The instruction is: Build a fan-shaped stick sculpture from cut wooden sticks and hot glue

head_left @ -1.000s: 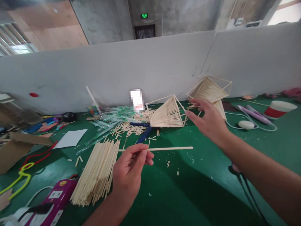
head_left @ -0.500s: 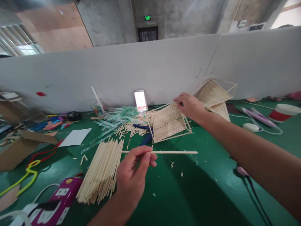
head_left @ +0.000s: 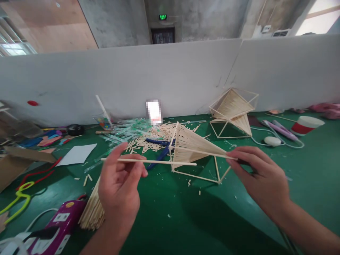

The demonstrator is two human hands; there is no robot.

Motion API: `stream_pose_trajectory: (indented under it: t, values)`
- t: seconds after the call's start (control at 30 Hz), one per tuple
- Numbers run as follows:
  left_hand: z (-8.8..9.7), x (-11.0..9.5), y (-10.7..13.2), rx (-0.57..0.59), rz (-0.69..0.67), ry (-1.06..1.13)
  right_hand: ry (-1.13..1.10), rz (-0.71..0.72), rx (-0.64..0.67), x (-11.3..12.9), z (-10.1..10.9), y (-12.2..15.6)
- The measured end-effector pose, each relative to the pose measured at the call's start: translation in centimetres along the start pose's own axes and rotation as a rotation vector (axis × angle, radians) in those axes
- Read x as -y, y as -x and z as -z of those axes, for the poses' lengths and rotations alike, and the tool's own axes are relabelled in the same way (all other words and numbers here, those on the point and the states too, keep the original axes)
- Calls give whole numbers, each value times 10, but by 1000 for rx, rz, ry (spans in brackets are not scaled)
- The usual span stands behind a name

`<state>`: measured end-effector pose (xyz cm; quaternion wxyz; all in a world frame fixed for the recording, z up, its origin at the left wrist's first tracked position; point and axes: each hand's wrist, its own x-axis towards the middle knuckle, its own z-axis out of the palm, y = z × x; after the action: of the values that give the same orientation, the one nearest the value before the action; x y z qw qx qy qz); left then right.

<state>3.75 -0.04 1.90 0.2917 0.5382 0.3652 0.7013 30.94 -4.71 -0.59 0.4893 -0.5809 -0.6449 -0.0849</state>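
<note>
Between the thumb and fingers of my left hand [head_left: 120, 187] is a thin wooden stick [head_left: 164, 162], held nearly level. My right hand [head_left: 261, 173] pinches the near right corner of a stick frame [head_left: 195, 145], whose slanted faces are covered with rows of thin sticks. The lower edge of the frame is at or just above the green table; I cannot tell which. A bundle of loose sticks [head_left: 92, 209] lies beneath and left of my left hand, partly hidden by it. Blue-handled pliers [head_left: 160, 156] lie just left of the frame.
A second stick frame [head_left: 233, 106] stands at the back right. Cut stick pieces [head_left: 143, 141] and clear glue sticks [head_left: 130, 128] are heaped at the back. A purple power strip [head_left: 60, 226] sits front left, a paper cup [head_left: 306, 124] far right. A grey partition [head_left: 132, 81] closes the back.
My right hand has drawn the frame nearer and turned it, now gripping its right corner. My left hand has shifted left and slightly up with the stick. The view has swung a little right.
</note>
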Motion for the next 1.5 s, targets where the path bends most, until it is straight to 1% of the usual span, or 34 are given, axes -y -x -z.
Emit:
stream_pose_trajectory:
  t: [0.07, 0.17, 0.27, 0.4, 0.47, 0.53, 0.6, 0.73, 0.87, 0.93, 1.0, 1.1, 1.23, 1.3, 1.37, 1.43, 1.5]
  values:
    - [-3, -4, 1, -10, 46, 24, 11, -46, -16, 0, 2, 10]
    - [-6, -3, 1, 36, 106, 28, -19, -70, -23, -2, 2, 16]
    - [-8, 1, 0, 94, 78, 2, -103, -88, 8, -4, 2, 14]
    - [-13, 7, 3, 106, -35, -50, -206, -171, 68, -5, 3, 9]
    - [-18, 9, 6, 118, -71, -70, -288, -212, 73, -6, 3, 9]
    - [-23, 10, 10, 142, -55, -68, -373, -259, 65, -7, 3, 10]
    - [-30, 11, 13, 170, 9, -43, -443, -279, 61, -8, 3, 13]
    - [-43, 6, 16, 201, 104, 28, -472, -218, 73, -11, 4, 15]
    - [-53, -5, 14, 143, 152, 50, -459, -132, 93, -15, 5, 15]
    - [-57, -6, 13, 117, 158, 73, -432, -98, 95, -18, 4, 16]
    - [-60, -5, 12, 121, 172, 83, -401, -95, 100, -19, 4, 16]
    - [-62, -1, 12, 143, 198, 56, -332, -81, 88, -17, 4, 14]
    - [-62, 1, 13, 161, 178, -21, -182, 16, 14, -15, 4, 11]
    - [-60, 1, 12, 187, 173, -56, -188, 13, -4, -16, 3, 10]
    - [-56, 0, 10, 219, 152, -101, -230, -21, -4, -17, 2, 11]
    - [-49, 0, 5, 253, 100, -162, -269, -54, -1, -18, 1, 12]
    - [-40, 2, -1, 262, 50, -240, -286, -76, 1, -17, 0, 13]
